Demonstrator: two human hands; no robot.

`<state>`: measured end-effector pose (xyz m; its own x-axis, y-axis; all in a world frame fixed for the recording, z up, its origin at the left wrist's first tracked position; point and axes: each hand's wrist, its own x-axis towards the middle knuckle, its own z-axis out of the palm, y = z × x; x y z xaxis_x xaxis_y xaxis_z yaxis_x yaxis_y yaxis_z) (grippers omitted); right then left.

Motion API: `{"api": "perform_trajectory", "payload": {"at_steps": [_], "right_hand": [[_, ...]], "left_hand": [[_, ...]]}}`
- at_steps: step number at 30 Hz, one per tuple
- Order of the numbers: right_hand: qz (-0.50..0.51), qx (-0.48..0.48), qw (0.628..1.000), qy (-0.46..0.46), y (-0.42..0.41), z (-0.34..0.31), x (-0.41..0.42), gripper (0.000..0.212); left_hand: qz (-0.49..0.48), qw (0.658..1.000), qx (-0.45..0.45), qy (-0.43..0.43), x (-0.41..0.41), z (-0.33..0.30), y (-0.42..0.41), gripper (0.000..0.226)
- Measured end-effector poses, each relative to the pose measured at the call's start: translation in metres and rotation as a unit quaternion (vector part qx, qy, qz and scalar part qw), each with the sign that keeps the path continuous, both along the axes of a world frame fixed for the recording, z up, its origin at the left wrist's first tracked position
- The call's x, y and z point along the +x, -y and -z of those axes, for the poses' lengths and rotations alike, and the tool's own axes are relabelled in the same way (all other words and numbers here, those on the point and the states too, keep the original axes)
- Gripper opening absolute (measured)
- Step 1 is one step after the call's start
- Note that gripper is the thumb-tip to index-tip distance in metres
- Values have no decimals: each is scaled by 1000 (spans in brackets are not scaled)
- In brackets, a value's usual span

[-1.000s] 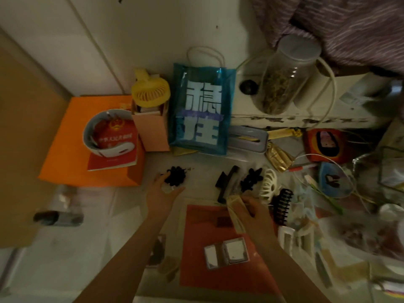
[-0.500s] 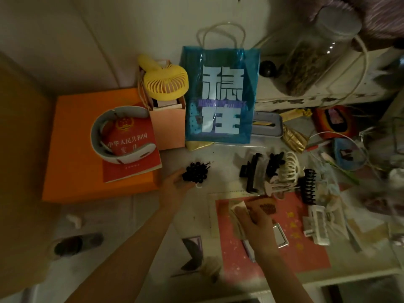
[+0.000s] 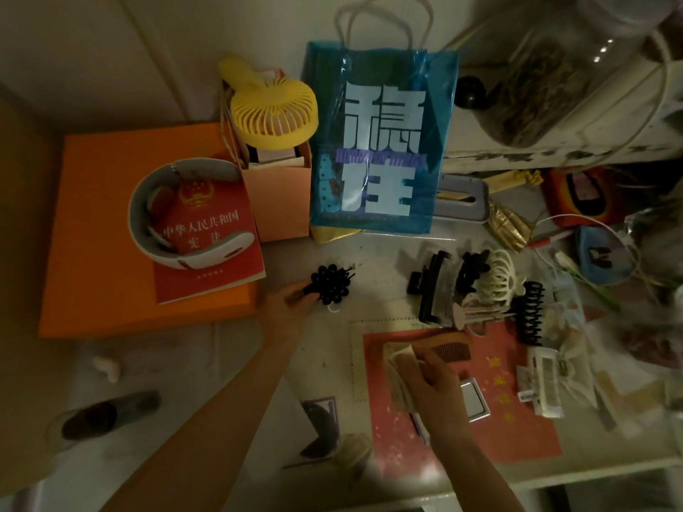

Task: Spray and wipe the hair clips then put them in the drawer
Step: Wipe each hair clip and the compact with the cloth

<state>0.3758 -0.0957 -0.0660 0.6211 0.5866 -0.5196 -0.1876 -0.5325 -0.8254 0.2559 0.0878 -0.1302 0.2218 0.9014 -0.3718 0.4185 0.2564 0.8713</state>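
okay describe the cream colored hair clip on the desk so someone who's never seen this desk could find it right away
Start at the blue bag with big pale characters standing at the back of the desk. Just below its right corner lies a cluster of hair clips. The cream claw clip sits in it between black clips; it is the only pale, rounded, ribbed one there.

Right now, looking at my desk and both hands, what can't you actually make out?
- Drawer: none shows in the head view; the frame's bottom edge cuts the desk front.
- Spray bottle: not identifiable in the dim clutter.
- Right hand: its own back hides its grip on the cloth by the comb.
- Left hand on the black flower clip: clip's jaws hidden.
- Jar: cut by the top edge.
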Motion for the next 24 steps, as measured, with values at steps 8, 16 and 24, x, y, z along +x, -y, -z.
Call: {"api": "perform_trajectory", "payload": {"at_steps": [8,16,24], "right_hand": [[-12,-5,1000,-17,-8,-6,9,18],[-13,42,999,32,-26,-37,28,27],[11,139,990,36,-46,-106,48,37]], "left_hand": [[-22,999,-6,39,-6,-19,12,30],[-10,995,50,81,-4,-76,27,32],[45,982,135,125,7,-159,38,26]]}}
